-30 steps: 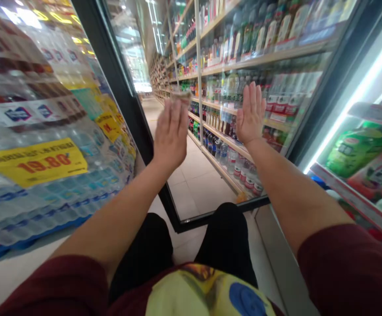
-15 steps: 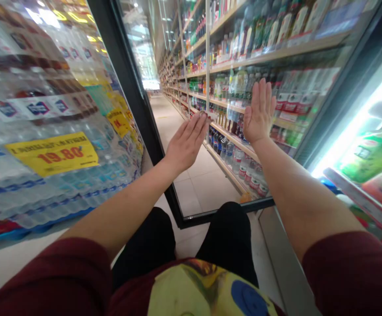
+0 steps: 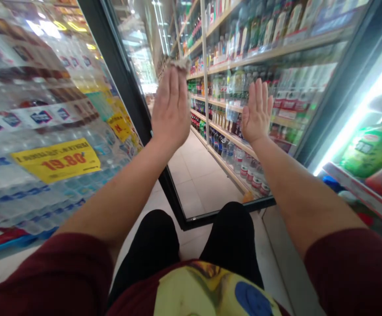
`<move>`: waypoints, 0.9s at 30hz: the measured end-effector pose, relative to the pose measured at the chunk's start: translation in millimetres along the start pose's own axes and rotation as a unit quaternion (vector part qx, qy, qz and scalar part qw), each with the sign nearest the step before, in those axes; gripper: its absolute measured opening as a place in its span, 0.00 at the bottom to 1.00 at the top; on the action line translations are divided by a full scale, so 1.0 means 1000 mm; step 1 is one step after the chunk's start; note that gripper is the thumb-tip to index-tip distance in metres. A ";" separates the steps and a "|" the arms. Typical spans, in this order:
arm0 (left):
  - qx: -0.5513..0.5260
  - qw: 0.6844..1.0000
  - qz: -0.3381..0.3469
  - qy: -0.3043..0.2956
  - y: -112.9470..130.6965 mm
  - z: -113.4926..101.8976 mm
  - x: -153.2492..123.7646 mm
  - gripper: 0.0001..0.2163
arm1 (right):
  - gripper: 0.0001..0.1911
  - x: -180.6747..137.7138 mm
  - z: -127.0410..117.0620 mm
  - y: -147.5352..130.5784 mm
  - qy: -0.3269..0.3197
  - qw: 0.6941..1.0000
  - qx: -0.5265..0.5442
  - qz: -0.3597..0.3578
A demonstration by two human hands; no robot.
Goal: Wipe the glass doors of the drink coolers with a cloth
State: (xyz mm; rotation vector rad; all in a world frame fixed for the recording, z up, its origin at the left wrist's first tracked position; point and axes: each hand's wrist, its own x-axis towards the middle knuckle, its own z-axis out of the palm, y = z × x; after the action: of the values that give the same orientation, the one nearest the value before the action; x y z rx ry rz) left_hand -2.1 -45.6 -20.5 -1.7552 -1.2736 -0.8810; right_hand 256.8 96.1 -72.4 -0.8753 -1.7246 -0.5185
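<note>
My left hand (image 3: 170,105) lies flat with its fingers together, pressing a crumpled light-brown cloth (image 3: 179,63) to the glass door (image 3: 207,184). Only the cloth's upper edge shows past the fingertips; the rest is hidden under the palm. Further right, my right hand (image 3: 257,109) rests open against the same pane, its fingers stretched upward and nothing in it. The door has a dark frame and stands swung out from a lit cooler. Bottles on shelves show through or in the glass.
Stacked bottle packs (image 3: 33,109) with a yellow price sign (image 3: 57,160) stand close on the left. On the right, the cooler's shelf (image 3: 369,193) holds green drink packs (image 3: 373,147). My knees are near the door's bottom edge.
My left hand has moved up and to the left across the glass with the cloth, turning more upright. My right hand has stayed almost in place.
</note>
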 end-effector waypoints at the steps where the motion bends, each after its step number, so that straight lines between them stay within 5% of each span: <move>1: -0.004 1.000 -0.011 0.029 -0.006 -0.001 0.008 0.35 | 0.40 0.000 0.000 0.000 0.002 1.000 -0.001 0.000; 4: -0.008 0.998 -0.003 0.058 -0.006 0.005 0.018 0.38 | 0.41 -0.001 0.002 0.002 0.007 1.000 0.001 0.000; 10: -0.017 0.988 0.112 -0.109 0.030 0.015 0.001 0.31 | 0.41 -0.001 0.004 0.003 0.008 1.000 0.009 -0.005; 16: 0.000 1.000 -0.001 0.000 0.015 0.000 0.024 0.34 | 0.41 -0.001 0.002 0.000 -0.006 1.000 0.009 0.007; 21: -0.022 0.979 0.136 -0.150 0.030 0.011 -0.015 0.33 | 0.39 -0.002 -0.001 0.001 -0.013 0.999 0.032 0.019; 23: 0.000 0.983 0.124 -0.136 0.023 0.003 -0.013 0.32 | 0.38 0.006 -0.005 0.005 -0.011 0.999 0.037 0.011; 27: 0.029 0.999 0.010 -0.016 0.004 -0.015 0.016 0.35 | 0.41 0.042 -0.016 0.017 0.067 0.995 0.027 0.070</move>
State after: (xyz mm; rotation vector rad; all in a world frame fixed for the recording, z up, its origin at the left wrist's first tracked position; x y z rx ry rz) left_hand 4.5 -52.9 -0.4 -1.7403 -1.2878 -0.7995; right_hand 273.6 107.4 -28.7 -0.8945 -1.5359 -0.4257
